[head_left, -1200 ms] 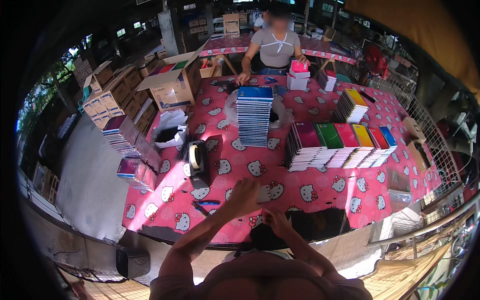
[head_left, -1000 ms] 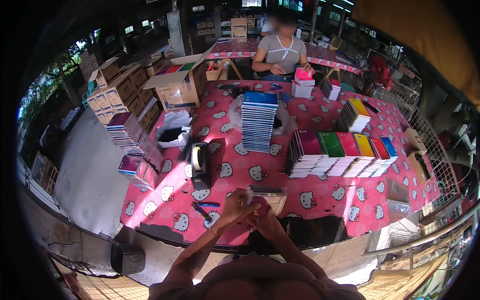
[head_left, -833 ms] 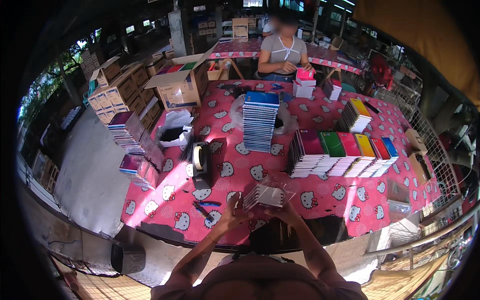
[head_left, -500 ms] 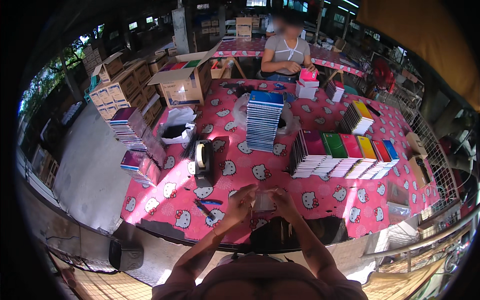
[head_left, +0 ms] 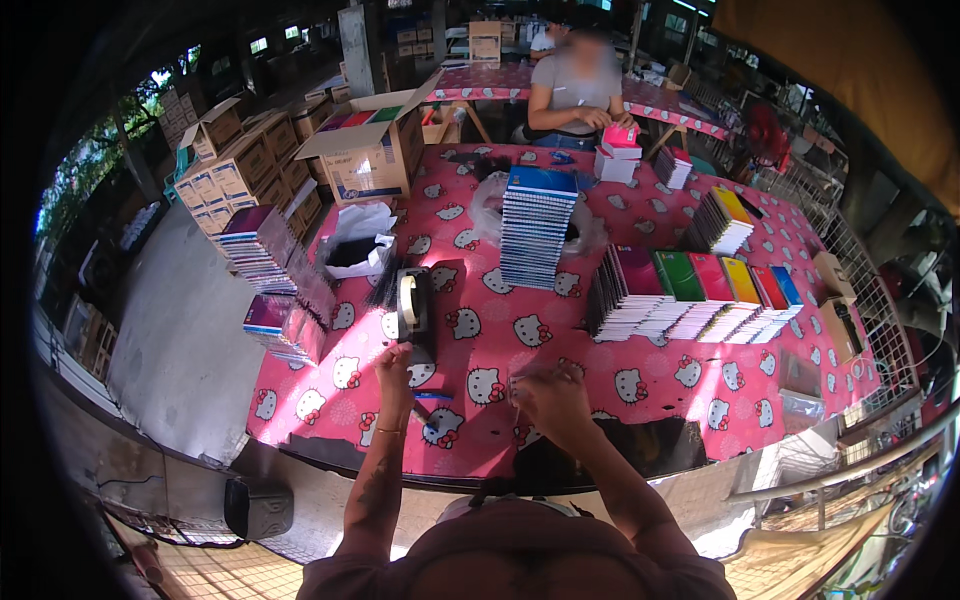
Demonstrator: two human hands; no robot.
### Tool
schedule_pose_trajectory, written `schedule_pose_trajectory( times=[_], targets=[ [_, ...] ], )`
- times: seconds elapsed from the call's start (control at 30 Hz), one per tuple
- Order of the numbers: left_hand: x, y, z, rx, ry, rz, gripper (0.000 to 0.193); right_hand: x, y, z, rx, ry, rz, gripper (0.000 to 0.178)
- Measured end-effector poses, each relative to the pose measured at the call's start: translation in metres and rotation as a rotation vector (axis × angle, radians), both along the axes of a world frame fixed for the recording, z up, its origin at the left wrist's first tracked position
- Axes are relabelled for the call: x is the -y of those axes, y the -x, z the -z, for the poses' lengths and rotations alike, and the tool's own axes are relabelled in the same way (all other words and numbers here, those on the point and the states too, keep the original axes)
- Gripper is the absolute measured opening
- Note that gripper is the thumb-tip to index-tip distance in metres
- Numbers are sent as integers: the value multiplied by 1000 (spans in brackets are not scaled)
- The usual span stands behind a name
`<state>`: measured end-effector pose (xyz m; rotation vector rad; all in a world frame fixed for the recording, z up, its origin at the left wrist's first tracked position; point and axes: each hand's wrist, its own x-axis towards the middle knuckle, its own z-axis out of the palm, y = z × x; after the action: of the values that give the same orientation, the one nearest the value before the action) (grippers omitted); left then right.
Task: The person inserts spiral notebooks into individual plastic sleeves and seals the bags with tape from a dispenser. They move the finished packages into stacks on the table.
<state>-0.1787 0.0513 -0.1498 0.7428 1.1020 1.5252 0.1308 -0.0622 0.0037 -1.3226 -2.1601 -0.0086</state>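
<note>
My left hand (head_left: 394, 364) is at the near end of a black tape dispenser (head_left: 418, 338) with a pale tape roll. Its fingers are drawn together at the dispenser's front; what they pinch, if anything, is too small to tell. My right hand (head_left: 556, 398) is over the table's near middle, fingers curled closed. A faint clear edge shows by its fingertips, but what it holds I cannot make out. Beside my left wrist lie a blue-handled tool (head_left: 432, 396) and a dark marker-like stick (head_left: 421, 411), partly covered by shadow.
A tall stack of blue notebooks (head_left: 538, 230) stands mid-table. Rows of coloured notebooks (head_left: 690, 290) are at right, more stacks (head_left: 268, 250) at left. An open carton (head_left: 368, 165) and a white bag (head_left: 358, 240) lie beyond. Across the pink table (head_left: 480, 340), a person (head_left: 575, 90) handles pink notebooks.
My hands have parted from the clear sheet-like piece between them. The left has moved left and forward to the tape dispenser; the right has shifted slightly. The person opposite has moved their hands.
</note>
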Motion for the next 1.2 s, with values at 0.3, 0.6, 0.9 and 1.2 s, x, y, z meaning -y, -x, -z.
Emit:
schedule_pose_trajectory(
  times=[0.3,0.6,0.9,1.2],
  targets=[
    [25,-7,-101,-1344,-201,192,11,17,4,-20,21,141,80,32],
    [29,-105,-141,-785,-662,844,22,15,5,-24,80,11,34,38],
    [24,-115,-137,-935,-891,730,19,12,-83,48,-352,334,-118,56],
    [29,-157,-114,-1148,-851,669,46,10,-65,59,-121,274,-235,53]
  ],
)
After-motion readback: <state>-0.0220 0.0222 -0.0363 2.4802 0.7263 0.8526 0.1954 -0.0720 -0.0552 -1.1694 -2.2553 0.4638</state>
